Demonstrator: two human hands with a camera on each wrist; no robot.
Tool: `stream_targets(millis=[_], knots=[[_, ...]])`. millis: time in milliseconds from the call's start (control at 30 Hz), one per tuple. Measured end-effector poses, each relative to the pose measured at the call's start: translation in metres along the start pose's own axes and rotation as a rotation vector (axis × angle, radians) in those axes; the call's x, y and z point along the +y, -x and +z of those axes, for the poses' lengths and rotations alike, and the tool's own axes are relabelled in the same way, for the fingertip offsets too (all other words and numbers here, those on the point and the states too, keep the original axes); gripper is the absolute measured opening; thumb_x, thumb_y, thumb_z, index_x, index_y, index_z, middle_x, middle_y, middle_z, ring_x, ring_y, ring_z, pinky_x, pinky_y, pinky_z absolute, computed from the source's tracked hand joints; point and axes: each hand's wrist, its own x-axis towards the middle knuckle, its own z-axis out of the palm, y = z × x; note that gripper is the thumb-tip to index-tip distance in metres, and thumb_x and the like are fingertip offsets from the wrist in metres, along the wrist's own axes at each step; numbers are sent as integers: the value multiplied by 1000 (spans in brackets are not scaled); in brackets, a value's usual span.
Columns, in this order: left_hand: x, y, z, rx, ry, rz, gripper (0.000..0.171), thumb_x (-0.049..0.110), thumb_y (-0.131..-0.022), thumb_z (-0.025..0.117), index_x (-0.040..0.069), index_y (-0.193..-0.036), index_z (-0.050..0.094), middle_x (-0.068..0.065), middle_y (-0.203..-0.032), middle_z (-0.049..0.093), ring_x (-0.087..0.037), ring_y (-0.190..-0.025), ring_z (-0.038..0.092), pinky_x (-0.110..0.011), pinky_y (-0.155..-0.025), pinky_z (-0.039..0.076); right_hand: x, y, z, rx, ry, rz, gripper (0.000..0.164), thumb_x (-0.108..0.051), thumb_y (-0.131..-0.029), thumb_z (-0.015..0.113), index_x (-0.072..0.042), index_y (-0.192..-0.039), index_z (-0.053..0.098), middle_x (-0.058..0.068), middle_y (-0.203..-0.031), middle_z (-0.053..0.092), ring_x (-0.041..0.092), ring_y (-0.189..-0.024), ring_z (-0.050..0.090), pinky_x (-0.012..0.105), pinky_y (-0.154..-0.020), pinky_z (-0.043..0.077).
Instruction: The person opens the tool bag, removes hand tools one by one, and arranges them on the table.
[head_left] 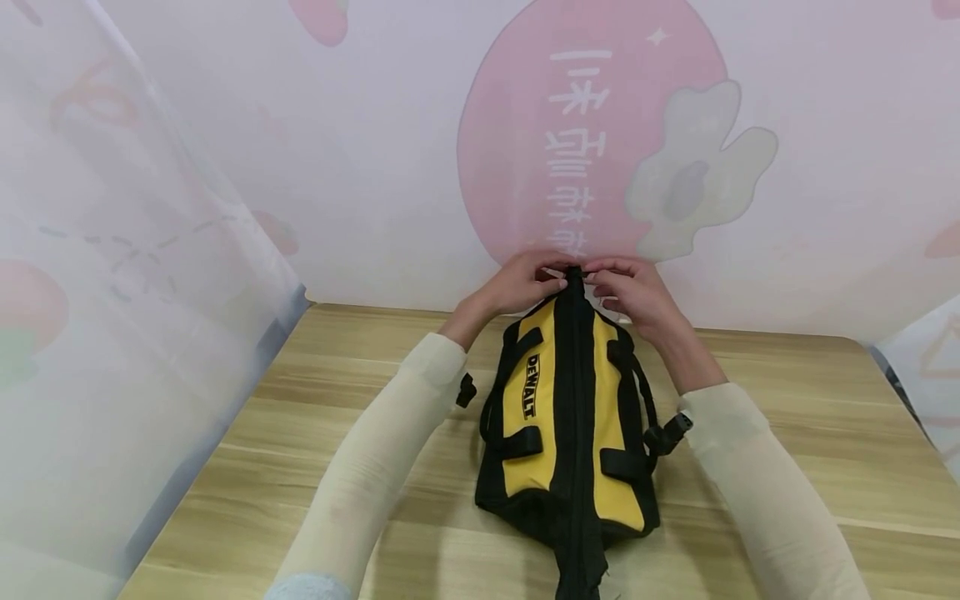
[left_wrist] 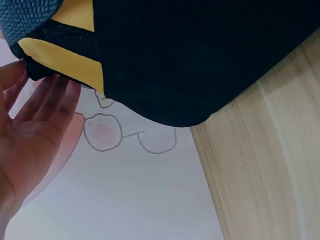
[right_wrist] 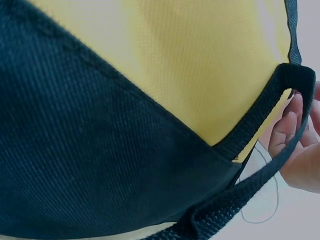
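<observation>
1. The yellow-and-black bag (head_left: 576, 400) lies lengthwise at the middle of the table, its far end (head_left: 574, 277) against the printed backdrop and its near end (head_left: 579, 567) towards the person.
2. At that far end, the left hand (head_left: 521, 279) pinches the black fabric between thumb and fingers; the right hand (head_left: 636, 293) has bent fingers, thumb and forefinger pinching the opposite edge. Whether a zip pull sits between them cannot be told.
3. To work this end well, I would let 1 hand anchor the fabric while the other moves along the seam, keeping the black centre strip flat and straight, the straps clear.
4. Count on the bag: 1 lettered label (head_left: 531, 387), 2 yellow panels (head_left: 546, 408) seen from above, 4 strap sections (head_left: 622, 464).
5. Beyond it: 2 hands, 2 pale sleeves (head_left: 378, 467), 1 wooden table (head_left: 337, 358), 1 backdrop (head_left: 375, 167) with 1 large pink circle (head_left: 510, 150).
</observation>
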Motion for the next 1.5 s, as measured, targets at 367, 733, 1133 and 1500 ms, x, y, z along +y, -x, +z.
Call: stream_targets(millis=[367,733,1133,1500], knots=[[0,-4,0,-28,-35,-48,46,19,-110,60,12,-155,58,-10,-158,59,-23,-141,62,-35,-118,53,4,5,1,41,76,-72,26,-11,-105,65,6,-123,71,-14,-85,71,8,-71,59,20,-60,51],[4,-5,0,-43,-52,-29,46,20,-110,60,12,-155,59,-9,-154,63,-21,-139,63,-33,-117,53,0,8,-5,-1,98,-20,27,-10,-106,62,6,-126,70,-10,-86,73,9,-74,58,20,-58,49],[0,-3,-1,-41,-45,-14,44,20,-110,59,14,-154,60,-6,-153,64,-21,-138,64,-34,-117,53,-16,27,-10,-173,271,-10,29,-10,-105,64,8,-126,72,-10,-95,71,13,-77,58,23,-63,50],[-1,-1,-1,-19,-38,-43,43,22,-109,61,12,-151,62,-7,-149,66,-21,-136,65,-36,-116,54,-18,54,-9,-260,358,-40,24,-9,-105,65,6,-122,74,-10,-92,74,15,-78,59,28,-67,51]])
